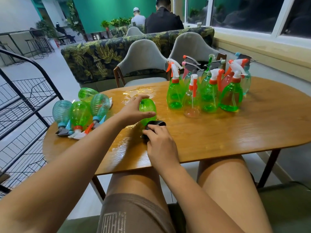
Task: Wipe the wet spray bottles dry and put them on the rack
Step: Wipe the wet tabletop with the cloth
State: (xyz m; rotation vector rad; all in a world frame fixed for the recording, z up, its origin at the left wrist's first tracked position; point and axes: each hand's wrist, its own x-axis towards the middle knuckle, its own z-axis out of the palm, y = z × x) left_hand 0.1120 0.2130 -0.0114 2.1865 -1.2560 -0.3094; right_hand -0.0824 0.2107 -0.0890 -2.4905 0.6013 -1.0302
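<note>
A green spray bottle (148,106) lies on its side in the middle of the wooden table (218,135). My left hand (134,109) grips its body, fingers over the top and thumb along the near side. My right hand (160,142) holds a dark cloth (154,124) against the bottle's near end, which the cloth hides. Several green and blue bottles (79,115) lie on their sides at the table's left end. Several upright bottles (208,91) with white, orange and grey triggers stand at the back right. A black wire rack (25,115) stands left of the table.
Water pools (134,94) on the tabletop behind the held bottle and in front of it. Two grey chairs (143,64) stand at the far side before a leaf-patterned sofa. People sit beyond. My knees are under the near table edge.
</note>
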